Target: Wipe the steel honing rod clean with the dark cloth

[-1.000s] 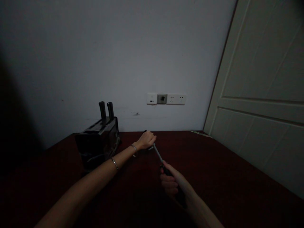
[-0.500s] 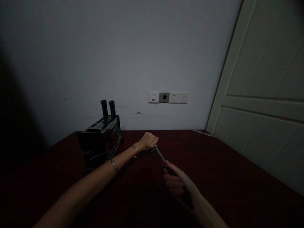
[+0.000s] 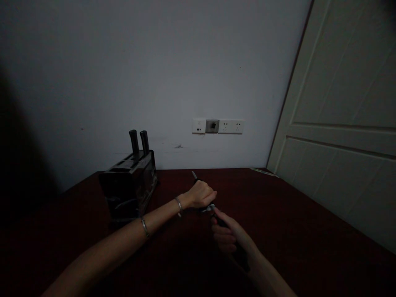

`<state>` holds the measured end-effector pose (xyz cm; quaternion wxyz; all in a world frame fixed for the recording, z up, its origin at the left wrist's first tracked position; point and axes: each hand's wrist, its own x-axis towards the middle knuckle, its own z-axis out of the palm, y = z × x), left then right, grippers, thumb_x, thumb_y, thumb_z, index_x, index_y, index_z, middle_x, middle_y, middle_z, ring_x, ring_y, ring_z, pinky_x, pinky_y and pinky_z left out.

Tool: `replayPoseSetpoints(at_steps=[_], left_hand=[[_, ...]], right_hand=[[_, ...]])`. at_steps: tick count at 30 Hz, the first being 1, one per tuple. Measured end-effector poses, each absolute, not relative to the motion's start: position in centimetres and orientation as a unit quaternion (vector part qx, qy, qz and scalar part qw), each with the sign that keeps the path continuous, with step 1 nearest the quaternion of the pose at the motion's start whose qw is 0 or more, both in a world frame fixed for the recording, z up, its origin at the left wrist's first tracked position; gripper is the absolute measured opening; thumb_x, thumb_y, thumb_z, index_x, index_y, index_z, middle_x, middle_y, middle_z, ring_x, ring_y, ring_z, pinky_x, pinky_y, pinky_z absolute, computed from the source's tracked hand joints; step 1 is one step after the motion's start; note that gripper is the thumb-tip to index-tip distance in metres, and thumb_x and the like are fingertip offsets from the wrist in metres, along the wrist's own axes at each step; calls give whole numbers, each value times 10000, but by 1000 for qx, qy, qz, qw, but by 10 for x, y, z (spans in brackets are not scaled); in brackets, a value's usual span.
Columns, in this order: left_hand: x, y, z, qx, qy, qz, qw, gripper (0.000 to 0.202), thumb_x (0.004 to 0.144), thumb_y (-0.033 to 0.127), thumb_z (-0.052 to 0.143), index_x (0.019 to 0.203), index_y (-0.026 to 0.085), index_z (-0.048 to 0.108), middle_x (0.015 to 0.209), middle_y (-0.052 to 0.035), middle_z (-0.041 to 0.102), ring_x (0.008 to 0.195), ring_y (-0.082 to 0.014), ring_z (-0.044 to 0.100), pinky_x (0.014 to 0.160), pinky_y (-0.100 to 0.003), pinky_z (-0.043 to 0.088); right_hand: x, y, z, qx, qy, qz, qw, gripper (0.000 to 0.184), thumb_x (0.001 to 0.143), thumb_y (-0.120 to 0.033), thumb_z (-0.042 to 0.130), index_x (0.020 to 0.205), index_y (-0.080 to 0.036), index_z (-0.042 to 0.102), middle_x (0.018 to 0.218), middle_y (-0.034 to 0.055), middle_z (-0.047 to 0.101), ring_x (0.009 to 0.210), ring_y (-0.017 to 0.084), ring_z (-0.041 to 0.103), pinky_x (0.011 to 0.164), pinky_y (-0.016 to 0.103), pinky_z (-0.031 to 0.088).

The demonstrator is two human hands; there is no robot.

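On the dark red counter (image 3: 293, 222) the left hand (image 3: 200, 194) is closed in a fist over a small object that it presses down on the surface; the object itself is almost wholly hidden under the fingers, and only a pale glint shows at its near edge. The wrist and forearm of that arm carry two thin metal bangles (image 3: 178, 203).

The right hand (image 3: 227, 237) lies just in front of the left, nearly touching it, and is wrapped tight around the dark handle of a knife (image 3: 194, 176). The blade passes under the left fist, and its light tip sticks out on the far side, pointing toward the wall. The light is dim, so the edge of the blade cannot be made out.

To the left stands a black knife block (image 3: 130, 187), well apart from both hands, with two dark handles (image 3: 138, 142) rising upright side by side from its top slots. On the grey wall (image 3: 154, 74) behind, a row of white sockets and switches (image 3: 218, 126) sits above the counter's far edge. A pale panelled door (image 3: 343, 123) fills the right side, meeting the counter along its right edge.
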<state>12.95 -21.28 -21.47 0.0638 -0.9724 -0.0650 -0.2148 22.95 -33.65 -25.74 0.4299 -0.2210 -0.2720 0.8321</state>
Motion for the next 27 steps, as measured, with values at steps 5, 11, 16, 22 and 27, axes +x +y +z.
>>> replayPoseSetpoints(at_steps=[5, 11, 16, 22, 27], left_hand=[[128, -230, -207, -981, -21, -184, 49, 424, 864, 222, 315, 475, 155, 468, 496, -43, 558, 452, -103, 441, 522, -244, 294], [123, -238, -201, -989, -23, -148, -18, 396, 878, 219, 310, 537, 153, 499, 511, -16, 559, 457, -90, 425, 510, -217, 290], [122, -244, -200, -985, -37, -146, -79, 394, 877, 212, 311, 578, 145, 559, 524, -4, 569, 483, -82, 448, 522, -200, 296], [128, -243, -201, -981, -92, -152, -80, 452, 870, 245, 342, 474, 132, 531, 426, 11, 473, 406, -69, 347, 467, -211, 253], [129, -240, -202, -979, -101, -177, -33, 492, 877, 288, 327, 453, 131, 521, 407, 18, 435, 380, -67, 309, 443, -232, 213]], right_hand=[[228, -339, -255, -241, -291, 806, 455, 321, 715, -456, 624, 662, -177, 474, 318, -121, 363, 241, 34, 233, 245, 154, 135], [223, -342, -254, -257, -295, 797, 460, 351, 708, -485, 620, 664, -183, 447, 312, -134, 330, 239, 25, 201, 251, 152, 132], [222, -342, -256, -262, -285, 796, 465, 388, 623, -483, 695, 662, -179, 457, 310, -129, 348, 244, 22, 222, 245, 148, 133], [219, -341, -256, -294, -277, 781, 476, 433, 553, -498, 724, 654, -191, 437, 302, -136, 345, 244, 15, 198, 251, 138, 115], [211, -343, -255, -358, -268, 751, 486, 430, 593, -547, 663, 647, -203, 410, 293, -130, 333, 239, 20, 196, 254, 139, 106]])
